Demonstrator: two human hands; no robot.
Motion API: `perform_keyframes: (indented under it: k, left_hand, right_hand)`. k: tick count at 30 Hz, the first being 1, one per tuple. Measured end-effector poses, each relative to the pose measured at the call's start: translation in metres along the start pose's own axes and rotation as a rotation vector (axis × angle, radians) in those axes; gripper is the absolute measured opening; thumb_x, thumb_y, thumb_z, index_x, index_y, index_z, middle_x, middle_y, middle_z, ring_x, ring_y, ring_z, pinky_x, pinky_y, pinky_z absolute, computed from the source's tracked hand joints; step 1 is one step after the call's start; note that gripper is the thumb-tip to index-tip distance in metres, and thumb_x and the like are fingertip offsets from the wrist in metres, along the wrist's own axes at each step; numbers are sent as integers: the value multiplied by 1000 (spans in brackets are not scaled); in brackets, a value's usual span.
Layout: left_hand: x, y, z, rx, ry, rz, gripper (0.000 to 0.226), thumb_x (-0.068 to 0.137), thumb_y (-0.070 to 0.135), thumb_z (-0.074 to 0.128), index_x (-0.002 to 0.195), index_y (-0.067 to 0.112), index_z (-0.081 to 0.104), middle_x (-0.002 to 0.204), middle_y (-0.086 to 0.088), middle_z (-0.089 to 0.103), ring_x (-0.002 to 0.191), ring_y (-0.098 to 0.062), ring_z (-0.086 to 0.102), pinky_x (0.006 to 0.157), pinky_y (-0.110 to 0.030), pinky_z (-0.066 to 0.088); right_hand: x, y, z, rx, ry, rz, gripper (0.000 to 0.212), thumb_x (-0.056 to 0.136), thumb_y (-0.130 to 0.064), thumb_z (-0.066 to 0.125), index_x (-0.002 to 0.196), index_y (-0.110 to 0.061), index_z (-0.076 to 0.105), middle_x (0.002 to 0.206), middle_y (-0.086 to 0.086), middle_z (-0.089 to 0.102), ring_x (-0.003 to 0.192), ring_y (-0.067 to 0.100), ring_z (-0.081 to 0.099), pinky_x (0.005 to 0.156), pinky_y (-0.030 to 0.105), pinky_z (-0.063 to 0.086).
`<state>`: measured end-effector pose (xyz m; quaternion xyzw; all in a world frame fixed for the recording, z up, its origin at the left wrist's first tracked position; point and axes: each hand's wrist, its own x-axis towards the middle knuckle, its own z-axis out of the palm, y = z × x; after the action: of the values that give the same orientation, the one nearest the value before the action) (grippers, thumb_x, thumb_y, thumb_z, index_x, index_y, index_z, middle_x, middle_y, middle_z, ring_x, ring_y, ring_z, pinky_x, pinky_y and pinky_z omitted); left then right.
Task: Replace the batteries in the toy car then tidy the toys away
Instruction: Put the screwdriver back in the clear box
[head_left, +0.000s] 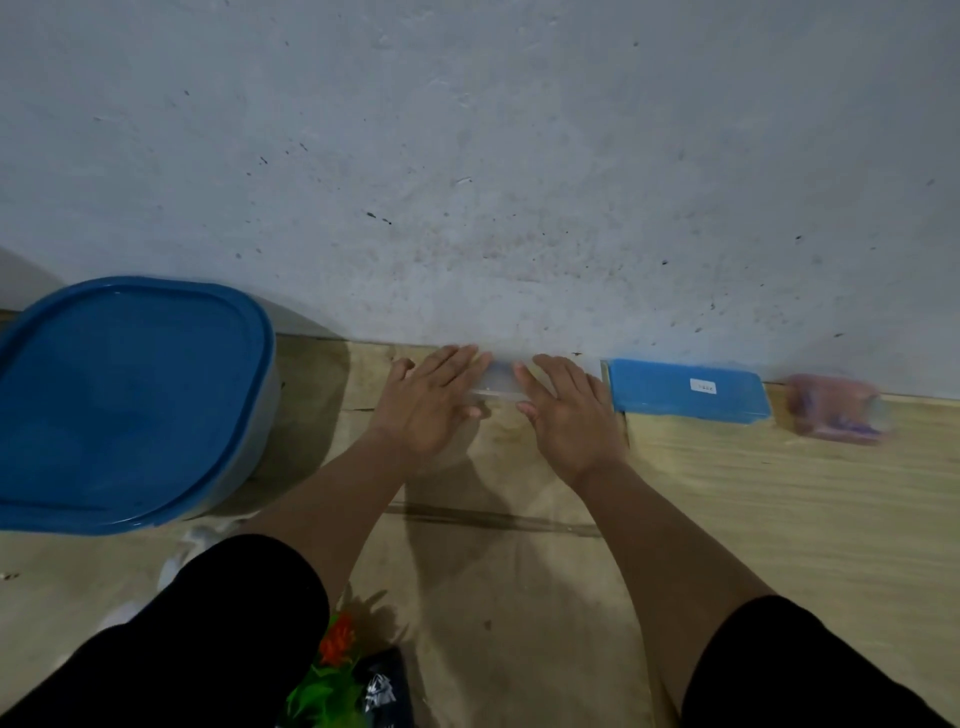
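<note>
Two containers frame our work on the floor: a big tub with a blue lid (130, 400) at left, a flat blue box (685, 392) against the wall. Between them our left hand (434, 400) and right hand (566, 410), fingers straight, press a small clear box (498, 382). We judge this tidying; next, lift it. No toy car shows plainly.

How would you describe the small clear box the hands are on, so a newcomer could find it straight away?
Start at the large tub with the blue lid on the left, then follow the foot of the wall rightward. The small clear box sits there, between the left hand and right hand, whose flat fingers rest on its ends. Unlike the flat blue case beside it, it is see-through.
</note>
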<state>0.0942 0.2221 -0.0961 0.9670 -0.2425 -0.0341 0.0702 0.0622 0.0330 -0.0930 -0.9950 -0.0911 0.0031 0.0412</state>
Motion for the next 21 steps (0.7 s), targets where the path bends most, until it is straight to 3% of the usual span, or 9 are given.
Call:
perform_keyframes:
  k: [2, 4, 6, 8, 11, 15, 18, 21]
  left_hand:
    - [0, 1, 2, 92, -91, -28, 67, 89, 56, 2, 150, 30, -6, 159, 10, -2, 146, -10, 2, 108, -46, 18]
    - [1, 5, 0, 144, -144, -38, 63, 96, 54, 11, 148, 29, -16, 158, 10, -12, 146, -9, -8, 112, -48, 14]
    - [1, 8, -1, 144, -168, -63, 67, 96, 56, 16, 147, 28, -18, 158, 10, -16, 145, -10, -11, 113, -50, 11]
    - [0, 11, -1, 141, -189, -84, 71, 94, 59, 17, 147, 28, -18, 158, 10, -17, 145, -10, -13, 114, -52, 9]
    - [0, 15, -3, 103, -206, -103, 74, 93, 61, 20, 149, 27, -15, 158, 10, -16, 145, -10, -13, 112, -55, 7]
    - [-3, 15, -20, 44, -227, -118, 79, 92, 60, 27, 150, 22, -11, 159, 7, -14, 145, -12, -14, 114, -54, 3]
    - [-21, 10, -42, 21, -154, -134, 84, 91, 62, 31, 150, 20, -12, 159, 6, -15, 145, -13, -17, 114, -53, 1]
    - [-51, -1, -72, 80, -103, -165, 89, 89, 64, 34, 149, 20, -14, 158, 5, -16, 144, -14, -18, 114, -54, 2]
  right_hand:
    - [2, -2, 1, 14, -7, 37, 49, 98, -23, 43, 145, -27, 31, 153, 4, 29, 144, 26, 18, 116, 44, 16]
    - [3, -5, 0, -20, 19, 98, 54, 91, -11, 53, 140, -31, 40, 150, 5, 35, 141, 30, 24, 112, 48, 22]
    - [5, -8, -3, -28, 93, 145, 52, 84, -9, 63, 130, -31, 54, 136, 9, 48, 128, 33, 39, 101, 47, 35]
    - [7, -10, -6, 24, 127, 160, 48, 84, -10, 63, 127, -30, 56, 130, 7, 49, 121, 29, 42, 96, 42, 36]
    - [10, -11, -12, 73, 64, 202, 47, 90, -17, 57, 134, -34, 48, 134, 1, 41, 124, 22, 35, 101, 37, 30]
    - [10, -14, -26, 21, -51, 158, 54, 93, -35, 51, 143, -34, 29, 143, 2, 34, 131, 22, 30, 110, 44, 25]
    - [3, -21, -45, -12, -30, 112, 59, 95, -39, 44, 147, -34, 16, 147, 2, 30, 135, 22, 27, 109, 45, 25]
    - [-7, -39, -70, 24, 0, 49, 56, 96, -40, 40, 147, -34, 17, 149, 2, 28, 135, 22, 26, 105, 42, 27]
